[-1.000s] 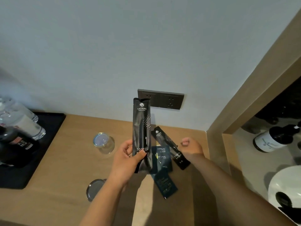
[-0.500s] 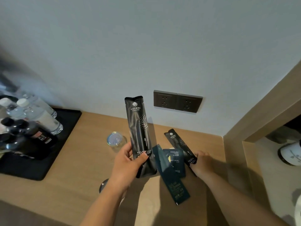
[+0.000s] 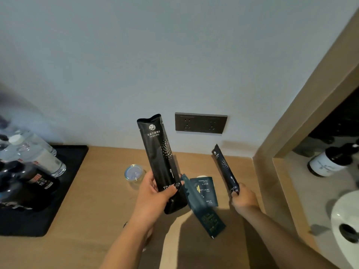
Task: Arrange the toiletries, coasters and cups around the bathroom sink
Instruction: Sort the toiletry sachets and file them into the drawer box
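My left hand [image 3: 155,195] grips a tall black toothbrush pouch [image 3: 159,152] upright, along with two dark teal sachets [image 3: 204,193] fanned out below it. My right hand [image 3: 242,197] holds a second, narrower black toothbrush pouch [image 3: 224,167] by its lower end, tilted, to the right of the sachets. A clear glass cup [image 3: 134,174] stands upside down on the wooden counter [image 3: 97,200] just left of my left hand. Something round and white shows behind the sachets; what it is I cannot tell.
A black tray [image 3: 64,183] at the left holds water bottles [image 3: 38,160] and dark bottles. A grey double socket [image 3: 201,123] sits on the wall. At the right, past a wooden frame [image 3: 272,152], are a white basin [image 3: 345,220] and a dark pump bottle [image 3: 328,162].
My right hand has pulled the narrower pouch away to the right, apart from the sachets. The view has shifted back rightward, showing the basin and pump bottle.
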Motion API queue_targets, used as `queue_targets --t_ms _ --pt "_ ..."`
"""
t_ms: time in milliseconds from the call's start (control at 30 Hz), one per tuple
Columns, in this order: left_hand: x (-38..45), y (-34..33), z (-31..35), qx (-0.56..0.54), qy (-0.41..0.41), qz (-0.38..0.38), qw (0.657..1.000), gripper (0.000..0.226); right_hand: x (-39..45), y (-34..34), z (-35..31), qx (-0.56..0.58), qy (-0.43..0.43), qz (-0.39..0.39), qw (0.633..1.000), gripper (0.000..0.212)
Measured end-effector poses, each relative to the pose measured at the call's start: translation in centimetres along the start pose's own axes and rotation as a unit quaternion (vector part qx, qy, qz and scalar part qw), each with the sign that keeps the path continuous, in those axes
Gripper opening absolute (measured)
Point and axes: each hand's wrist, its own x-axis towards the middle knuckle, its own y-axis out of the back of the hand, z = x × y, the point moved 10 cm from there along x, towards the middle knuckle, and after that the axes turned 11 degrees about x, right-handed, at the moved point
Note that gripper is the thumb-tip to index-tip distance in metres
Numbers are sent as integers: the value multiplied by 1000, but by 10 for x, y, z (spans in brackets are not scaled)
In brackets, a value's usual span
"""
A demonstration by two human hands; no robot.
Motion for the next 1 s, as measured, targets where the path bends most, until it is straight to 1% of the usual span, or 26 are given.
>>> queue_targets --t_ms 67,167,333,433,500,567,667,800,933,1000 --pt "-1 -4 7 -3 -16 -16 1000 42 -22 15 -15 92 23 1 995 11" --pt "-4 -14 16 -14 -35 -51 998 44 -64 36 -48 238 66 -9 969 13" --pt "-14 -27 29 -19 -61 -111 992 51 -133 63 -86 357 115 -4 927 20" --pt "-27 -37 40 -39 -67 -137 988 42 -172 76 -99 421 132 9 897 22" --pt "-38 -44 43 -54 -53 -155 985 29 -196 83 -104 443 142 20 885 21" --pt "-50 -51 48 -53 -49 -178 981 21 -215 88 -105 459 150 31 875 21" --pt "-65 -57 56 -45 -58 -202 977 21 -236 94 -104 467 159 46 868 20" --pt "-82 -58 67 -45 -81 -207 974 20 -259 104 -98 465 178 64 865 17" --pt "-112 -71 82 -40 -117 -233 965 19 -285 121 -89 455 196 79 865 17" --pt "-132 -80 91 -30 -145 -242 959 18 -299 133 -80 465 205 91 856 17"
